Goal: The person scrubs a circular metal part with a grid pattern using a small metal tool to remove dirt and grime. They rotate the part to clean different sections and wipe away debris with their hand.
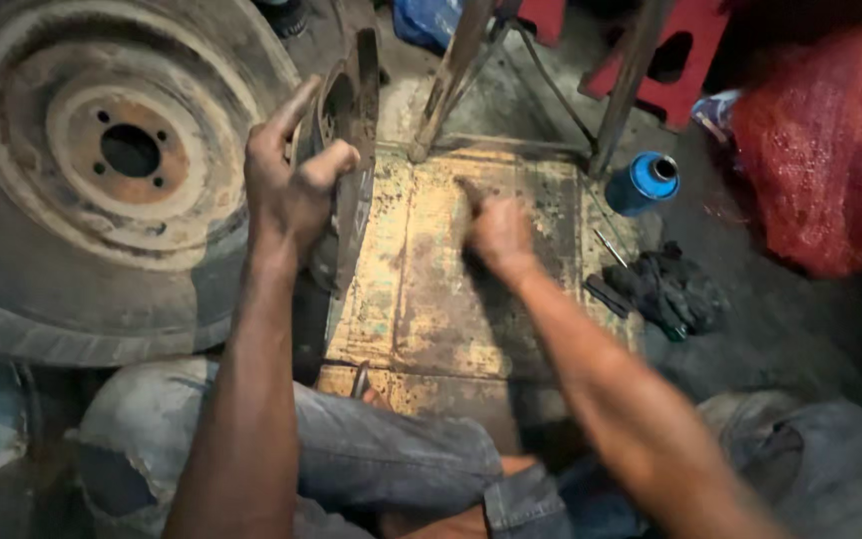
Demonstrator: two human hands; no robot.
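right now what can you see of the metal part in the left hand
The dark, rusty, curved metal part looks like a worn, grimy plate of steel with a rounded upper portion and a long narrow edge running downward. It stands roughly upright on edge, beside the big dusty tyre with a rusty steel rim and above the scuffed yellow metal plate on the floor. The left hand has its grip closed around its middle; the right hand is apart from it.

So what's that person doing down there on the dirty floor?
A person is sitting on the floor at a worn, yellowish metal plate. The left hand grips a dark, rusty curved metal part, holding it upright on its edge. The right hand presses its fingers down on the plate. A big dusty wheel with a rusty hub lies on the left. A blue thread spool and a dark rag sit on the right.
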